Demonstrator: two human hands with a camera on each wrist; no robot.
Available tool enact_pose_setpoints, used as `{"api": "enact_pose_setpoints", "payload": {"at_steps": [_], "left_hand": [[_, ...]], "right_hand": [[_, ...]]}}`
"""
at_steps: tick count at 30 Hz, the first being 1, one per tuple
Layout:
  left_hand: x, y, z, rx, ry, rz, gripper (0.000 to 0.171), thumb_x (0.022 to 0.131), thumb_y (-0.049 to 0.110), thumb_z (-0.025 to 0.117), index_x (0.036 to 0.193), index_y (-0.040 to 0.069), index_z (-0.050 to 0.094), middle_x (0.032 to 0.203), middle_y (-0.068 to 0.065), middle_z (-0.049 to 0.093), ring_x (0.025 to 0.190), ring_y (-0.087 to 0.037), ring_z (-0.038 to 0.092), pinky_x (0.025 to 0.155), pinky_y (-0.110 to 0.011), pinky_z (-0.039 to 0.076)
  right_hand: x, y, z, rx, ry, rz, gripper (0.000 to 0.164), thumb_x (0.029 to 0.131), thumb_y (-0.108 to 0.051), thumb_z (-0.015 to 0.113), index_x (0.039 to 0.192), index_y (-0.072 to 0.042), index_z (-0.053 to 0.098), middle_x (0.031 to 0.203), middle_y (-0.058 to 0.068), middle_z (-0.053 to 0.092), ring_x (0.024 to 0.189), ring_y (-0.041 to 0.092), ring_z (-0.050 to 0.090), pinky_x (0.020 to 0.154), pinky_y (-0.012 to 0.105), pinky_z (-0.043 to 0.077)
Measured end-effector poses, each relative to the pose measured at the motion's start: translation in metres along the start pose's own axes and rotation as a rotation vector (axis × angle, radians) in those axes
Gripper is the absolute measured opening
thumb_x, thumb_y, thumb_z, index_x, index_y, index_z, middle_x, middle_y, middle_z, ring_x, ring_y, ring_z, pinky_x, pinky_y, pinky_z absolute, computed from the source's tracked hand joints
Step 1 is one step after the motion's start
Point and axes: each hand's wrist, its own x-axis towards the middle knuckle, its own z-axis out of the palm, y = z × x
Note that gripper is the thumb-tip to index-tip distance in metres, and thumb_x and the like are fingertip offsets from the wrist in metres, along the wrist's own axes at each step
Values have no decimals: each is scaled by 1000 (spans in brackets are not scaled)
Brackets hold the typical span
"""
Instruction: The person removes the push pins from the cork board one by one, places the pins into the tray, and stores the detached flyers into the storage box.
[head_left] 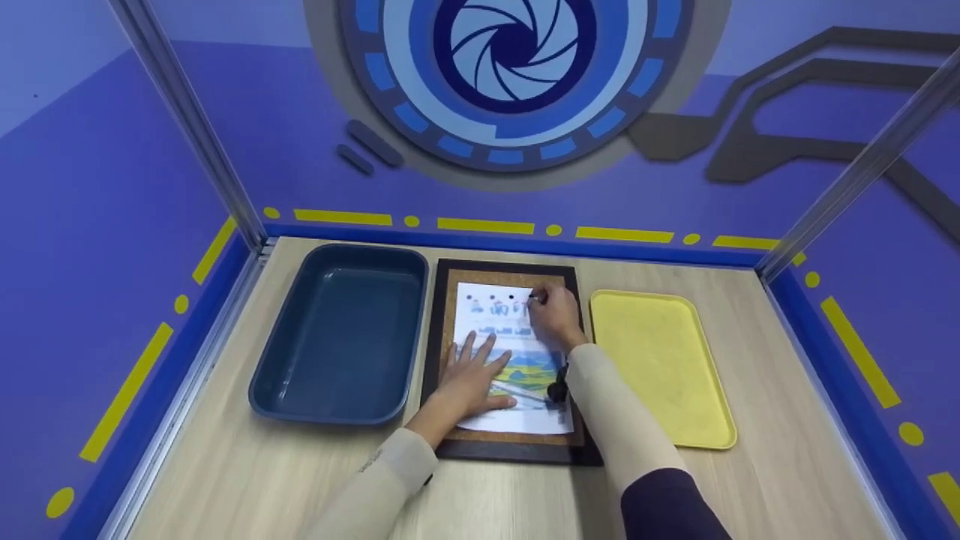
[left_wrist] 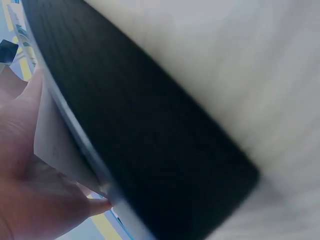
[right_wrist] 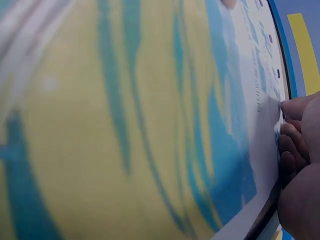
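Note:
A framed cork board (head_left: 451, 300) lies on the table, bearing a printed white sheet (head_left: 517, 421) with a coloured landscape. My left hand (head_left: 471, 381) rests on the sheet's lower left part with its fingers spread. At the sheet's top right, my right hand (head_left: 556, 313) pinches a small dark pin-like thing (head_left: 535, 298) against the paper; its exact kind is too small to tell. Several small dark dots (head_left: 511, 297) run in a row along the sheet's top edge. In the right wrist view, the curled fingers (right_wrist: 295, 145) are beside the sheet's edge.
Left of the board stands a deep dark blue tray (head_left: 345, 337). On the right lies a shallow yellow tray (head_left: 660, 367), partly behind the right sleeve (head_left: 622, 412). Blue panels (head_left: 480, 202) enclose the wooden table (head_left: 772, 420) at the back and both sides.

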Motion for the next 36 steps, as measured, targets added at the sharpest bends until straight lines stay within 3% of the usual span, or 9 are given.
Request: {"api": "enact_pose_setpoints", "payload": {"at_steps": [11,20,36], "left_hand": [[-2,5,-4,-8,-4,-1,89,95,68,66,168,28,34,177,-11,14,162,-44,4,126,-67,7],[2,0,1,-49,11,5,90,94,69,66,168,30,34,178,-9,11,162,-42,-1,125,-69,2],[1,-4,7,-32,21,11,91,94,72,63,168,30,33,178,-10,11,162,-43,0,125,-69,2]], "right_hand": [[10,2,-2,-79,20,19,7,100,-12,64,98,-14,71,95,5,69,88,24,64,78,41,52],[13,1,0,-121,54,-31,12,101,-14,63,93,-12,71,89,6,69,83,24,63,75,42,52],[10,3,5,-90,54,-21,9,103,-15,64,95,-15,69,91,4,68,85,23,63,75,41,52]]}}
